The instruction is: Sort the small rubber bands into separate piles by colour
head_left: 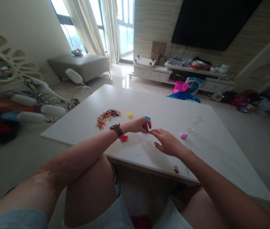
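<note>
Main risk is colours getting mixed. Reference = mixed pile on the table. Red pile is right of it and nearer the person, just beside the watch in view; if the left wrist drops or drags, reds likely smear. Blue pile, farther right of the mixed pile, is partly hidden by the left hand, so knuckles pushed outward could scatter it. Bits are tiny, a loose grip could drop or flick one. Pink ball, well right of the mixed pile, could roll if the right hand bumps it

Hands: left is curled, fingertips down, can't tell if it's pinching anything. Right is palm down, fingers extended, thumb apart, fingertips touching or nearly touching the left's

Looks: bits are small, thin, bright. Mixed pile is a curved band, many colours jumbled. Yellow pile, just right of it, is a compact single-colour heap; red has spiky edges. Something pinkish-purple sits at the left fingertips, right of the mixed pile and slightly nearer the person, too covered to make out
</note>
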{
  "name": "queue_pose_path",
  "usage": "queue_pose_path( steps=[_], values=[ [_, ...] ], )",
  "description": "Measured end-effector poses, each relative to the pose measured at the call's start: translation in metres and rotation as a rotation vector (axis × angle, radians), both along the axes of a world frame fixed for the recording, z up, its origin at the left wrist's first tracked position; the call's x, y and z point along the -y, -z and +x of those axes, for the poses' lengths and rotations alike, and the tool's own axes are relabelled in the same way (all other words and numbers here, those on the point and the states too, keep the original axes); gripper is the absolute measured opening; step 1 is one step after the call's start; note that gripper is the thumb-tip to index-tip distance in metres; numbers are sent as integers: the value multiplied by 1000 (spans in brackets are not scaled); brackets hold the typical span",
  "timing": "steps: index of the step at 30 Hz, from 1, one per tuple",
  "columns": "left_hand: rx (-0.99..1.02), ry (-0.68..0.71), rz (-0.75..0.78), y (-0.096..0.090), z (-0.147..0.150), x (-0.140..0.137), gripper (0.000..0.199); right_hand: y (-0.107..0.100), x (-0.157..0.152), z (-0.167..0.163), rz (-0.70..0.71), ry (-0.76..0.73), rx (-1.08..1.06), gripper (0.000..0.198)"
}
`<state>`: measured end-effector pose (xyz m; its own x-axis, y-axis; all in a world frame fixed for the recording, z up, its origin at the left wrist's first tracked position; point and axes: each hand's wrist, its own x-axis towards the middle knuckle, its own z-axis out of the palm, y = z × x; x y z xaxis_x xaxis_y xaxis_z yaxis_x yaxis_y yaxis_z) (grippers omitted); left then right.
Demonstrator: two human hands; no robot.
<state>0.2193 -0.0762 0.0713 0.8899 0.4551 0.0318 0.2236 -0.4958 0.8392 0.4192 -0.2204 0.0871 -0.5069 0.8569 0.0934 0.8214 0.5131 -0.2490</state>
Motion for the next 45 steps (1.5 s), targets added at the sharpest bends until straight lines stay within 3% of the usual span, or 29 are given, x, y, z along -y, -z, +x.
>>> queue_pose_path(
  steps=[7,12,21,31,45],
  values=[
    [-59,-14,116,-7,5,19,18,6,3,9,-28,-84,-68,63],
    [-87,-89,94,-13,-6,28,21,4,5,-1,-17,-77,-42,63],
    [-106,-91,69,-18,-9,28,20,10,3,-4,4,-86,-29,56],
    [-126,-115,104,-17,-10,27,17,1,2,-14,5,-78,2,52],
    [-131,-106,100,-8,-9,20,23,14,-7,-5,21,-71,4,46]
  ],
)
